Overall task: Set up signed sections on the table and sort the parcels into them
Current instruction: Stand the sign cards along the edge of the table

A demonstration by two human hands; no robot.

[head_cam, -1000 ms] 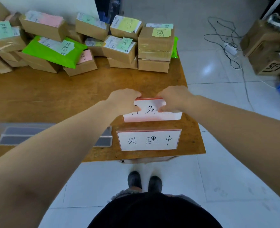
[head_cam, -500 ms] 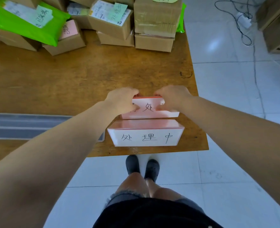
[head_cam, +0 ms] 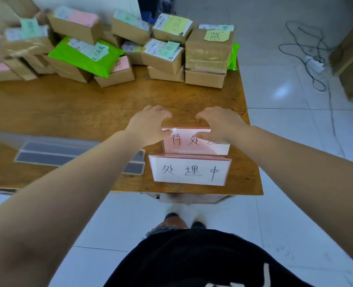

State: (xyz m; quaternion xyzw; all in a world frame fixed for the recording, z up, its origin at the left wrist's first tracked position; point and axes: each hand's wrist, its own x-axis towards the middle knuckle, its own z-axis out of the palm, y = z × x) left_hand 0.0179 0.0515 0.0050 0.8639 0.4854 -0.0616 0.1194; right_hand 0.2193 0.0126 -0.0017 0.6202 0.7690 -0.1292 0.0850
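Parcels (head_cam: pixel 163 55), brown cardboard boxes and a green mailer (head_cam: pixel 84 54) with coloured slips on top, are heaped along the far side of the wooden table (head_cam: pixel 68 108), none of them sorted yet.

Nearer, by the table's front right corner, two card signs stand one behind the other: the front sign (head_cam: pixel 190 170) close to the edge, the rear sign (head_cam: pixel 194 142) just beyond it. Flat grey strips in a clear sleeve (head_cam: pixel 53 154) lie to their left.

A second ago both hands were clamped over the rear sign's top edge, covering most of its lettering. Now they have opened and lifted. The left hand (head_cam: pixel 148 123) and the right hand (head_cam: pixel 219 122) arch above the sign with fingers spread and loosely bent, gripping nothing, though the thumbs sit very near the card face (whether they brush it I cannot tell). More of the writing shows, and the sign stands on its own.

My reading is that this sign has just been let go where it is, so the placing of signs is only partly done, and both are crowded into one corner, which hardly marks off separate sections.
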